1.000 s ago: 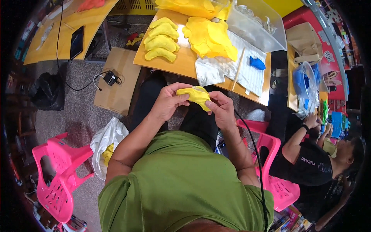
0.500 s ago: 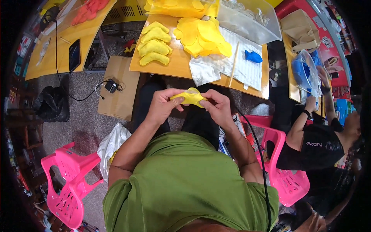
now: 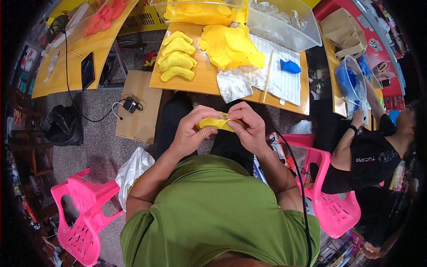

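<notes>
Above my lap, my left hand (image 3: 191, 130) and my right hand (image 3: 250, 128) hold a yellow fabric piece (image 3: 216, 123) stretched between them. Thumbs press its near side while the other fingers curl over its far edge. A pale, see-through bit shows at its top middle, too small to name. On the table (image 3: 200, 84) ahead, several plump yellow crescent shapes (image 3: 177, 59) lie in a column at the left. To their right is a heap of flat yellow fabric pieces (image 3: 233, 46).
A clear bin (image 3: 284, 22) of translucent material stands at the back. A white cloth (image 3: 284, 84) carries a wooden stick (image 3: 268, 75) and a blue fish-shaped piece (image 3: 290, 66). Pink chairs (image 3: 82, 200) flank me. At right, a co-worker (image 3: 369, 151) reaches toward a clear tub (image 3: 350, 78).
My fingers have curled further over the yellow fabric piece, and its near side now looks narrower. My right hand has shifted slightly inward. At right, the co-worker's arms have moved.
</notes>
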`<state>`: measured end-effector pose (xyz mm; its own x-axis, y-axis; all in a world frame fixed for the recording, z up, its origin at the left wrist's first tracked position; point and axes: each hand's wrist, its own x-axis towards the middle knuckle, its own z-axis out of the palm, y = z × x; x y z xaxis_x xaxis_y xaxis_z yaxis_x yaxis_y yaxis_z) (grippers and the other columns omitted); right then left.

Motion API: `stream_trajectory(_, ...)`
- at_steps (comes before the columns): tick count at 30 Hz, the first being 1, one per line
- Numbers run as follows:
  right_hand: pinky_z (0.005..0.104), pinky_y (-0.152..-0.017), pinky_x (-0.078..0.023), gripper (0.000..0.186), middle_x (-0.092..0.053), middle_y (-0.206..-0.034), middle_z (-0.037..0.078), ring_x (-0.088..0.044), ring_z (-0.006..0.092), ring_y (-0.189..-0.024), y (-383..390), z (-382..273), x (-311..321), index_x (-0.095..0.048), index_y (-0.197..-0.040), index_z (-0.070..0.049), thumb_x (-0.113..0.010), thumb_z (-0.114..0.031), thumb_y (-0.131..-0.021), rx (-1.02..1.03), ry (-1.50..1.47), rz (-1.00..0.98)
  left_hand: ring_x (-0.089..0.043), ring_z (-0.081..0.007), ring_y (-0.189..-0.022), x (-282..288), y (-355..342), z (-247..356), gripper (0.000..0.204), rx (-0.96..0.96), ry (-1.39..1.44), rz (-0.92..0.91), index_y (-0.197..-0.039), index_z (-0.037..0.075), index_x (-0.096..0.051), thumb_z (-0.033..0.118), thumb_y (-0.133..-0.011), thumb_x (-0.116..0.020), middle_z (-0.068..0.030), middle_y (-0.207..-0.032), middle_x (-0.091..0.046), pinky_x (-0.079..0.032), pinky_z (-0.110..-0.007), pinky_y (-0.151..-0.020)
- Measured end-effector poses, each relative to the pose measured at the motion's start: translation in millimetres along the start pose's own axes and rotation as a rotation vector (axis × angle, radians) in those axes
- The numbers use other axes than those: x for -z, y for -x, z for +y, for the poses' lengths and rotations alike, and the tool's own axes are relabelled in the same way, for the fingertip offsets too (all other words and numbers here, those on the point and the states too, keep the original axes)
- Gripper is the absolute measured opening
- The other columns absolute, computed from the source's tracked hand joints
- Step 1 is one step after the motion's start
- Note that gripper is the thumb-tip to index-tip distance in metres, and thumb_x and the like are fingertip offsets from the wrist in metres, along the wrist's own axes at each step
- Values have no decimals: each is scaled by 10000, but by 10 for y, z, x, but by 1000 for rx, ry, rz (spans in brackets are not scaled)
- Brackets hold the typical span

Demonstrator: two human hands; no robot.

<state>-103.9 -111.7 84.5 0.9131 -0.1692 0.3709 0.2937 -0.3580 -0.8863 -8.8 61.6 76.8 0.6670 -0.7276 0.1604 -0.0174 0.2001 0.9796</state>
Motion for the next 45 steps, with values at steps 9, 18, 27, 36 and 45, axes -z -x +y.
stream_trajectory(9, 246, -669, -427, 73, -557, -883, 105, -538, 171, -783, 9, -88, -88, -576, -863, 0, -625, -6, -808, -12, 19, 50, -550, -179, -802, 36, -52, 130, 220, -64, -436, -171, -859, 18, -566, 99, -740, -732, -77, -976, -530, -437, -279, -672)
stream_trajectory(18, 260, -557, -435, 71, -556, -829, 99, -549, 182, -660, -98, -45, -132, -584, -855, 5, -624, 13, -797, -10, 79, -43, -535, -158, -827, -23, -28, 32, 209, 27, -117, -42, -928, 15, -562, 123, -800, -686, -68, -916, -539, -428, -284, -706)
stream_trajectory(27, 268, -558, -438, 105, -566, -818, 105, -567, 209, -690, -289, 83, -304, -588, -848, 3, -624, 52, -763, 50, 69, -37, -548, -187, -676, 290, -177, 45, 249, 193, -370, -189, -897, -10, -581, 229, -846, -624, -106, -741, -550, -430, -298, -615)
stream_trajectory(36, 201, -599, -452, 106, -559, -857, 3, -539, 69, -715, -810, 666, -314, -598, -953, -16, -601, -25, -847, -226, -27, 257, -554, -280, -877, 1253, -1343, -153, 215, -266, -984, 216, -894, 15, -623, 220, -828, -614, -109, -856, -570, -440, -371, -765)
stream_trajectory(45, 193, -583, -439, 47, -550, -782, 10, -543, 67, -681, -938, 666, -144, -600, -876, 1, -594, 13, -832, -211, 32, 280, -383, -339, -1153, 1509, -1801, -718, 264, -199, -1276, 311, -1025, 41, -569, 210, -826, -606, -136, -1153, -462, -327, -470, -940)
